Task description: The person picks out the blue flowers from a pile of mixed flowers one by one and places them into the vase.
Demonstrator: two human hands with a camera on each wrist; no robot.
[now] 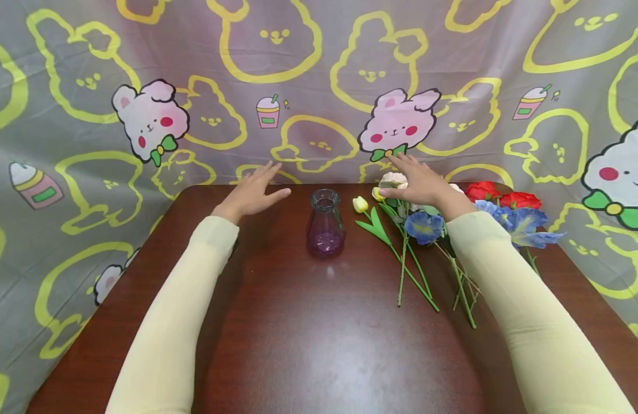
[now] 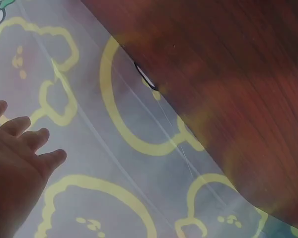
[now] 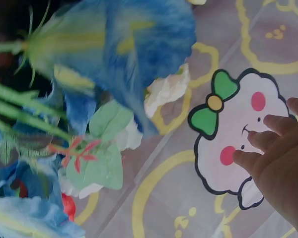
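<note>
Both hands are raised over the far part of the table with fingers extended, and neither holds anything. My left hand is to the left of a purple-tinted glass vase, apart from it. Above the flowers hovers my right hand, hiding some of the blooms. Below and around it lie yellow tulips, a blue flower and pale blooms. In the right wrist view a large blue flower and green leaves appear beside the right hand.
Red flowers and more blue petals lie at the right of the brown table, partly behind the right forearm. Green stems point toward the near side. A patterned curtain hangs behind the table.
</note>
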